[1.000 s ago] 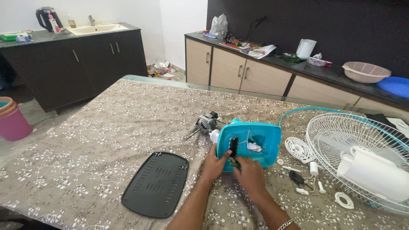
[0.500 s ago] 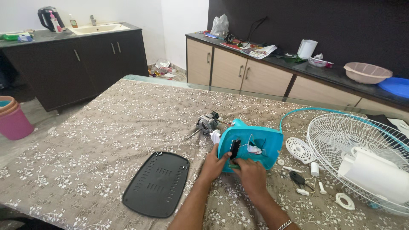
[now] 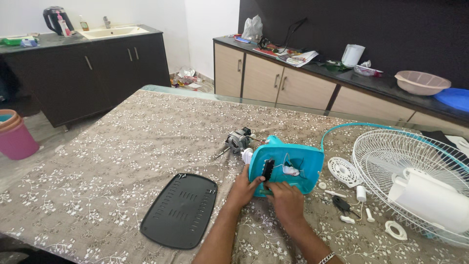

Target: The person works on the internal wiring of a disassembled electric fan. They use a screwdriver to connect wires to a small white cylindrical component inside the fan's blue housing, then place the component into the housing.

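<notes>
You hold a smooth, glossy teal plastic housing [image 3: 288, 168] over a patterned cloth table cover [image 3: 122, 161], beside a matt black plastic panel [image 3: 181, 210] and white wire grille [image 3: 410, 176].

1 teal housing [image 3: 293, 166], 1 motor [image 3: 238, 141], 1 black cover [image 3: 180, 210], 2 hands [image 3: 266, 193].

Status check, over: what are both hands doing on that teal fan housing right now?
Left hand grips teal housing edge. Right hand at its lower rim, below the black part. Motor behind, black base plate left; nothing blocking.
</notes>
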